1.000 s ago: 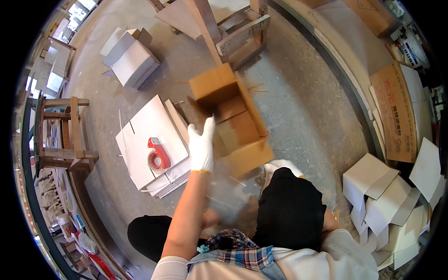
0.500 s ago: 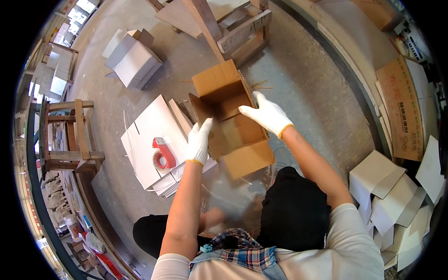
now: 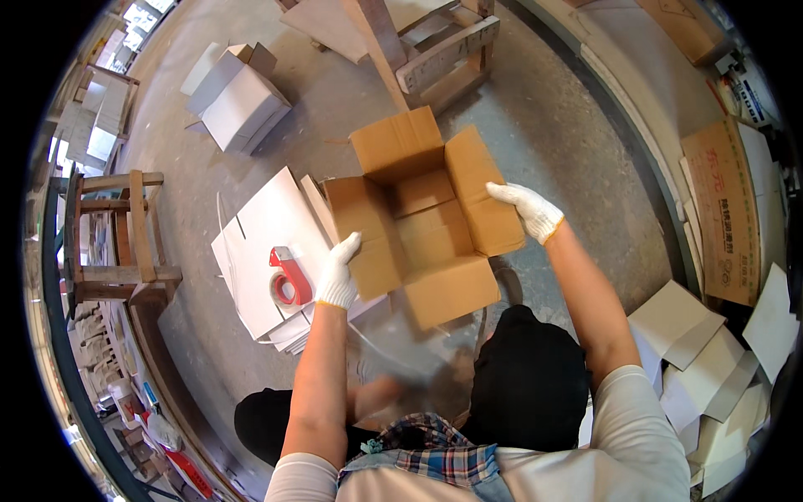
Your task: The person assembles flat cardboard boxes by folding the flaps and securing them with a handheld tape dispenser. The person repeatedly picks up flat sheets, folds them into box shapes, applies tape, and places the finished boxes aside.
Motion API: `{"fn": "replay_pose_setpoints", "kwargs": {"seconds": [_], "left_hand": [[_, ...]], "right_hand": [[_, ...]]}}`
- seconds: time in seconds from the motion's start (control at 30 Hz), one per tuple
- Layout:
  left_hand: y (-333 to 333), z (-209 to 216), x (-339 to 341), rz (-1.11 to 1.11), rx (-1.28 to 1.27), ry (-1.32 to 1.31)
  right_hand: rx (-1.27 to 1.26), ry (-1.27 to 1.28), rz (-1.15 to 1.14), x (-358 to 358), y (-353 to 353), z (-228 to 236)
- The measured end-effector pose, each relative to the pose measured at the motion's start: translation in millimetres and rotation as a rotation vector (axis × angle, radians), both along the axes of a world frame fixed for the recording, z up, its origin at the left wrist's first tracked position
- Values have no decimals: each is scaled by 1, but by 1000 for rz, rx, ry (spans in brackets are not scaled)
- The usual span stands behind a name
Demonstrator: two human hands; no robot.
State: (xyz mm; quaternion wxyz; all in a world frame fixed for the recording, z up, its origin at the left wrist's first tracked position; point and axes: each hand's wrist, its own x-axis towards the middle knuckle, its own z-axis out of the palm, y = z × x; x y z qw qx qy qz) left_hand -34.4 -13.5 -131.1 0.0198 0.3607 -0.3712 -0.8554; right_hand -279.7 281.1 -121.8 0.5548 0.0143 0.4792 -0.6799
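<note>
In front of me stands a cardboard box [image 3: 431, 226] with its brown inside showing and its top flaps folded outward. The gloved fingers of my left hand [image 3: 340, 272] are at the edge of the left flap [image 3: 361, 233], thumb on top, the rest hidden behind it. On the opposite side, my right hand [image 3: 529, 211] grips the outer edge of the right flap [image 3: 481, 194]. Both hands wear white knit gloves. A red tape dispenser [image 3: 291, 276] lies on a stack of flat white cardboard [image 3: 259, 243] left of the box.
Farther off to the left sits a white box [image 3: 244, 105] with raised flaps. A wooden stand [image 3: 447, 54] is beyond my box; another wooden frame [image 3: 125, 238] stands at far left. Folded cartons [image 3: 703, 360] pile up at my right, near a large brown carton [image 3: 726, 209].
The left and right flaps have swung outward, opening the box wider. My right hand has moved right with its flap; my left hand has shifted slightly left and down.
</note>
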Motion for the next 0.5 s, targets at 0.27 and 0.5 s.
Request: {"fn": "replay_pose_setpoints", "kwargs": {"seconds": [0.27,0.5], "left_hand": [[6,-59,4,-52,-419,-428],[38,-87,-25,-303,-1004,-793]], "right_hand": [[57,-153,-163,14,-16,-84],[715,823,105,27,-28,-95]]}}
